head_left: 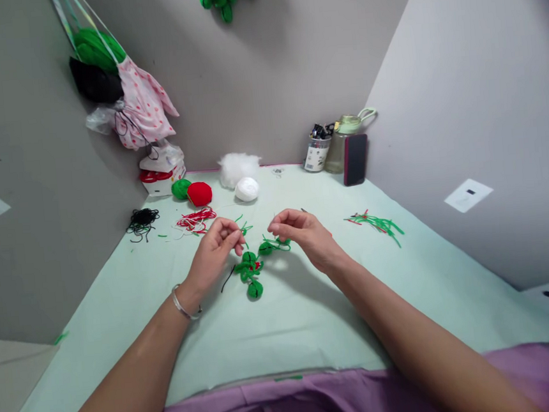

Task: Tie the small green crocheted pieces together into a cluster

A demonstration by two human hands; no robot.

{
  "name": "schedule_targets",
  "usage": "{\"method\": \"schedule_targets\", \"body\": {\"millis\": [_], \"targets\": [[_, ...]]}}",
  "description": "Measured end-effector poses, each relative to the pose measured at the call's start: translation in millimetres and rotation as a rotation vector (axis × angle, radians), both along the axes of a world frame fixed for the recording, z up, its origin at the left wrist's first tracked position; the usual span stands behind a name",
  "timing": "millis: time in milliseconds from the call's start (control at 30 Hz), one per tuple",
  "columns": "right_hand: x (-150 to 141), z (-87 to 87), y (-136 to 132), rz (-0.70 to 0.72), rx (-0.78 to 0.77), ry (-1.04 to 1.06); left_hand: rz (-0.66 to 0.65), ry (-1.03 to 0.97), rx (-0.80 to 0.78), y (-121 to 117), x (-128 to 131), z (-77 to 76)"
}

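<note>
Several small green knitted or crocheted balls (255, 289) with black marks lie joined in a cluster, with a bit of red (255, 266) among them. My left hand (220, 241) is above the cluster's left side, thumb and forefinger pinched. Green yarn ends (243, 226) show right by its fingertips; whether they are held is unclear. My right hand (300, 229) hovers to the right, also pinched. A thin sliver shows above its fingertips, too small to name. Just beneath it lie another green ball (265, 248) and a loop of green yarn (284, 246).
Behind my left hand are red and white yarn strands (197, 220), black yarn (142, 223), a red yarn ball (200, 194), a white ball (247, 189) and fluffy stuffing (239, 168). Green strands (376, 223) lie right. A phone (356, 160) leans on a bottle (335, 154).
</note>
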State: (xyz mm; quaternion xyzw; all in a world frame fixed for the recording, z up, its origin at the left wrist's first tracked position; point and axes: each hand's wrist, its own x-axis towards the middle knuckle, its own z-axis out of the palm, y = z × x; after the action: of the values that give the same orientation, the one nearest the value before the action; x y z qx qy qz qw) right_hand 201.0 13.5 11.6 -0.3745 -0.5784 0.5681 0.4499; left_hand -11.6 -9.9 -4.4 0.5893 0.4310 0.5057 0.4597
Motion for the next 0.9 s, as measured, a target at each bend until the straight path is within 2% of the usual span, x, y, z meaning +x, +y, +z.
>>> {"method": "schedule_targets", "body": {"millis": [200, 333, 433, 533, 567, 600, 667, 700, 800, 900], "targets": [[-10, -3.0, -6, 0.004, 0.087, -0.054, -0.117, -0.09, -0.106, -13, 22, -4.1], [-14, -5.9, -9, -0.001, 0.159, -0.193, -0.155, -0.103, -0.125, -13, 25, -5.0], [-12, -7.5, -7, -0.07, 0.186, -0.233, -0.051, -0.094, -0.076, -6, 12, -2.8], [-9, -8.1, -4, -0.092, 0.153, -0.193, 0.188, -0.054, 0.025, 6, -9, 0.0], [-9, -8.2, -3, -0.092, 0.143, -0.183, 0.247, -0.022, 0.052, 10, -16, 0.3], [-9, -8.3, -2, -0.087, 0.136, -0.177, 0.22, 0.031, 0.06, 14, -23, -0.1], [-10, -8.2, -2, -0.071, 0.125, -0.176, 0.071, 0.191, 0.095, 22, -35, -3.4], [-10, -8.2, -3, -0.06, 0.121, -0.18, 0.068, 0.305, 0.153, 26, -40, -6.4], [-11, -8.2, -4, -0.031, 0.124, -0.188, 0.154, 0.667, 0.348, 37, -54, -19.3], [-11, -8.7, -5, -0.021, 0.128, -0.193, 0.167, 0.841, 0.446, 44, -66, -33.0]]}}
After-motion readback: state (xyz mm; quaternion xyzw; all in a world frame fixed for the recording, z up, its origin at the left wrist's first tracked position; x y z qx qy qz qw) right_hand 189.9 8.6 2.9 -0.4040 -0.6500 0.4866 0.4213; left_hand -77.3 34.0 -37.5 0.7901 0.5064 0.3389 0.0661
